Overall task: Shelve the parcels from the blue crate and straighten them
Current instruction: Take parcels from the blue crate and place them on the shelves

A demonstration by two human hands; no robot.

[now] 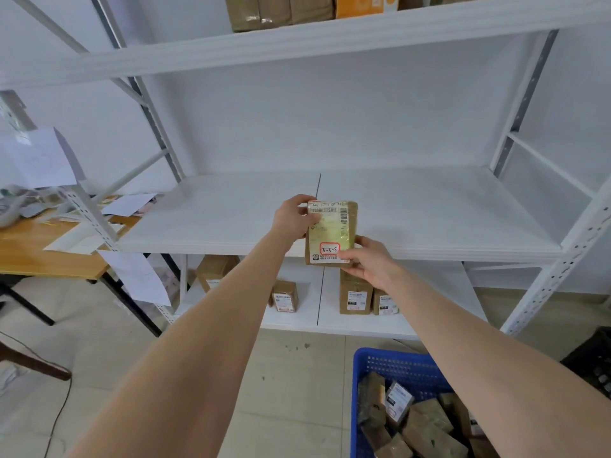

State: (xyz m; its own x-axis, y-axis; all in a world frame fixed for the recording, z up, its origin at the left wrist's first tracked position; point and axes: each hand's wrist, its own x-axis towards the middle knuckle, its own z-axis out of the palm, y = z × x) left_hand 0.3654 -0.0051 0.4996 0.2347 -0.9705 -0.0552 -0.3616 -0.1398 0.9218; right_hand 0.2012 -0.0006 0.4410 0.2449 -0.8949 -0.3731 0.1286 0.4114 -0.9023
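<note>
While both bare arms stretch forward, a small brown cardboard parcel (330, 233), wrapped in glossy tape, is held upright between the two hands. It bears a barcode label and a red-framed sticker reading "3-3-5". It sits in front of the front edge of the white middle shelf board (429, 209), close to the board's centre seam, and its lower end overlaps that edge in view.

The left hand (292, 218) grips the parcel's upper left corner, fingers curled over the top and thumb on the labelled face. The right hand (370, 262) holds the lower right corner, thumb on the front and fingers wrapped behind.

On the floor at the lower right stands the blue perforated plastic crate (358, 391), with more brown taped parcels (426, 424) heaped loosely inside.

Four brown labelled boxes (355, 294) stand on the white bottom shelf (297, 320), two of them side by side right of its centre seam. Brown cartons (277, 9) and an orange box (363, 4) sit on the top shelf (297, 38). A wooden table (39, 256) strewn with white papers (129, 203) stands left of the rack.
</note>
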